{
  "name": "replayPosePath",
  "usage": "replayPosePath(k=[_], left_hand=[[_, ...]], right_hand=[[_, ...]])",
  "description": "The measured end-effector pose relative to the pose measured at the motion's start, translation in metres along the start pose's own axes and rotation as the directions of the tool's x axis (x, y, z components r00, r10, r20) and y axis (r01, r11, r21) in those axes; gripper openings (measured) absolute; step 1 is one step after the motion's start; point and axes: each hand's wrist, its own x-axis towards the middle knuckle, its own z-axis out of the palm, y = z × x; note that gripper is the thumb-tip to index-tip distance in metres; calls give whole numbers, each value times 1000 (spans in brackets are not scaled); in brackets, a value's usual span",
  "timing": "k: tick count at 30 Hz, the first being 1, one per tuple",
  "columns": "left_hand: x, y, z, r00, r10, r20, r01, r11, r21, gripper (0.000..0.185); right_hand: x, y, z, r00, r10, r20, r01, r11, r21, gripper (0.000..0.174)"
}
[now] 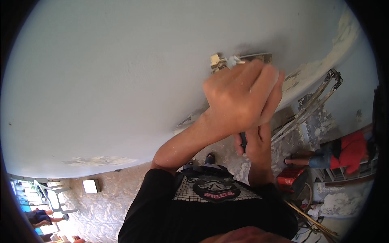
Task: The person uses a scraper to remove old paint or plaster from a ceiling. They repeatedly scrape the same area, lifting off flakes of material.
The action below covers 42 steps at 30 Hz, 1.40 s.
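My left hand (241, 95) is raised against the pale grey wall (121, 73), fingers curled and slightly blurred. Just beyond its knuckles shows a flat, brown-stained edge (266, 57), with cream flakes (215, 59) and a whitish lump (233, 61) beside it. My left hand covers the rest of that part, so I cannot tell whether it grips anything. Below it, partly hidden by the left wrist, my right hand (258, 142) is closed around a black handle (243, 142). What this handle belongs to is hidden.
Peeling patches (100, 160) mark the wall. A worn metal frame (316, 97) leans at right. A person in red (349, 152) is near a red box (290, 179). Long sticks (310, 217) lie lower right. A plastic chair (54, 194) and another person (42, 217) are lower left, on patterned tiles (106, 200).
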Motion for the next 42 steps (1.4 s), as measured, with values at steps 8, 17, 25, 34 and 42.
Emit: replayPosePath(k=[8,17,25,34,42], left_hand=[[-5,6,0,999,-53,-6,53,999,2,15],[-11,6,-4,999,-41,-11,41,999,19,14],[-38,8,-5,996,-83,35,82,996,26,17],[-7,2,7,999,8,-43,-7,1000,12,17],[11,5,9,1000,-22,14,22,1000,-6,15]], right_hand=[[-4,6,-7,999,39,7,-40,999,27,35],[-3,16,3,1000,16,1,-16,1000,10,39],[-16,35,17,993,10,-120,-14,999,-35,39],[-7,5,8,992,74,-98,-69,996,55,38],[-5,-2,3,985,105,-138,-90,989,114,41]])
